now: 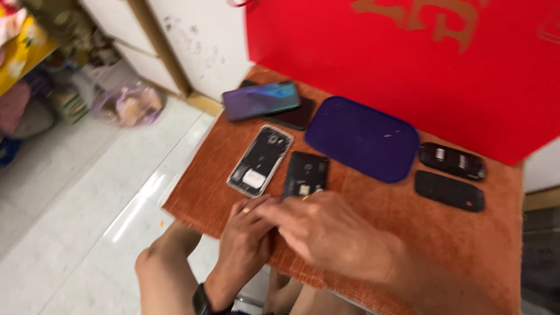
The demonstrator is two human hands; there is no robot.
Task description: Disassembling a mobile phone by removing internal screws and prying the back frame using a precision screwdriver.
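Where cloth [402,233] meets near edge, both hands [291,233] pressed together (grip unclear), w/ black phone [305,175] just beyond.

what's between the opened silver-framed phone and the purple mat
A black phone part lies between the opened silver-framed phone and the purple mat, seen in the head view.

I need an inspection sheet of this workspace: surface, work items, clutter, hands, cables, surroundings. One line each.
Surface: orange mat on a small table.
Work items: opened phone with silver frame; black phone part beside it, nearest both hands.
Clutter: purple pad; iridescent phone on a dark phone; two black phones at right.
Hands: left hand and right hand together at the mat's near edge; blurred, hold unclear.
Cables: nothing seen.
Surroundings: red panel behind; white tile floor; bags at left.
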